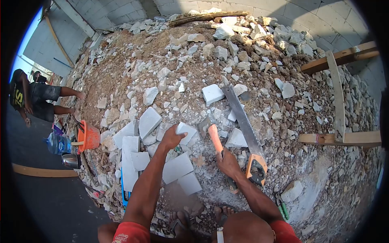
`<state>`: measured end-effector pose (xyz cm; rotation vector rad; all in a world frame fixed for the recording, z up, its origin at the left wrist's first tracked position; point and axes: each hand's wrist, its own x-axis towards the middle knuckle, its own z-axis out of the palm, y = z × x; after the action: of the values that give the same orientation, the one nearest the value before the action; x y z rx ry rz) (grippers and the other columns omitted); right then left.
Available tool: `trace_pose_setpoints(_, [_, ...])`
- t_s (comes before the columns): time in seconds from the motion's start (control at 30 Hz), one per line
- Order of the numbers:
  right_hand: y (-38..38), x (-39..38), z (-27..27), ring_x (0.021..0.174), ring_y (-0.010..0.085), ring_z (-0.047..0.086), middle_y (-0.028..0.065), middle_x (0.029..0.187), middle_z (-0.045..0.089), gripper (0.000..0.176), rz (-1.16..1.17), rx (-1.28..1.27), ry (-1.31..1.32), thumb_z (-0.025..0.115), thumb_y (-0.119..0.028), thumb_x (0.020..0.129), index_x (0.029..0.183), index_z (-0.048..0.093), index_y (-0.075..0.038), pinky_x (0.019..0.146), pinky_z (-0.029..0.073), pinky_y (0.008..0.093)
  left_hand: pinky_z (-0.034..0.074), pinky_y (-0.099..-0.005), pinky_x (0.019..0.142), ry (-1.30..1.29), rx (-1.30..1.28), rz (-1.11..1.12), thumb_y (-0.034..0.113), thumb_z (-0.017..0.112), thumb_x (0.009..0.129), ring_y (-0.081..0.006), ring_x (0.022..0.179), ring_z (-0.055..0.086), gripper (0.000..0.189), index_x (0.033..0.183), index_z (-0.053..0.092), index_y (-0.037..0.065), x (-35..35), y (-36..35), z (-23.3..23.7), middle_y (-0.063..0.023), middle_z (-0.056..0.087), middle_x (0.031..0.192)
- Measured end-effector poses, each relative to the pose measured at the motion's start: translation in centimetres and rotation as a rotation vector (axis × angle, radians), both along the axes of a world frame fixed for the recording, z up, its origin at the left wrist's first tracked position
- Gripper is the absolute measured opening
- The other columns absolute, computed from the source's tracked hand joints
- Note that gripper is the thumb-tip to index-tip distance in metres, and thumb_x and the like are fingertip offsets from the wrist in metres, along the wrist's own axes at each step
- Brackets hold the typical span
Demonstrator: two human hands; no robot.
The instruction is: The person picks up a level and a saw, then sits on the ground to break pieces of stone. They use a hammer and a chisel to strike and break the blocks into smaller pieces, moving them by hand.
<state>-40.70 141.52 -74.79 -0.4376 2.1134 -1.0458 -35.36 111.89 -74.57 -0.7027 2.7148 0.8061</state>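
My left hand [172, 139] is closed on the edge of a small white block piece [187, 132], its thumb lying on the top face. In my right hand [227, 163] is an orange-handled tool [215, 138], pointing away from me. A grey, blade-like part [204, 124] shows at its far end, but I cannot make out its exact kind. A handsaw [243, 119] with an orange and black handle lies on the rubble just right of that hand. White cut blocks [178, 167] lie below and left of my left hand, and another block [213, 94] sits farther off.
Broken stone and soil slope up to a block wall [275, 9]. Wooden beams [356, 139] stand at right. Green-handled pliers [282, 207] lie at lower right. An orange bucket [89, 135], a water bottle [58, 143] and another person [38, 95] are at left.
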Motion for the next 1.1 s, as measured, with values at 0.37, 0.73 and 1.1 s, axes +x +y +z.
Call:
trace_pose_setpoints(0.37, [7.7, 8.9, -0.3, 0.089, 0.0523, 0.065, 0.0324, 0.093, 0.066, 0.041, -0.147, 0.084, 0.064, 0.056, -0.034, 0.102, 0.11, 0.057, 0.006, 0.077, 0.049, 0.0547, 0.046, -0.0488, 0.109, 0.609, 1.458, 0.896, 0.011, 0.071, 0.094, -0.0252, 0.123, 0.06, 0.048, 0.138, 0.053, 0.005, 8.9, -0.6, 0.3, -0.0089, 0.062, 0.131])
trace_pose_setpoints(0.73, [7.8, 9.0, -1.0, 0.095, 0.0548, 0.065, 0.0371, 0.097, 0.066, 0.046, -0.157, 0.142, 0.174, 0.054, -0.039, 0.102, 0.113, 0.053, 0.005, 0.083, 0.049, 0.0596, 0.045, -0.0578, 0.109, 0.633, 1.498, 0.862, -0.009, 0.063, 0.09, -0.0366, 0.129, 0.055, 0.057, 0.141, 0.044, 0.007, 6.6, 3.0, 1.3, -0.0143, 0.057, 0.133])
trace_pose_setpoints(1.1, [7.9, 8.5, -0.5, 0.093, 0.056, 0.065, 0.0388, 0.095, 0.066, 0.047, -0.082, 0.151, 0.088, 0.054, -0.037, 0.102, 0.116, 0.048, 0.007, 0.083, 0.05, 0.0594, 0.05, -0.0388, 0.101, 0.404, 0.712, 0.628, -0.01, 0.077, 0.073, -0.025, 0.114, 0.062, 0.084, 0.145, 0.038, 0.007, 5.3, 0.6, -5.8, -0.0136, 0.06, 0.128])
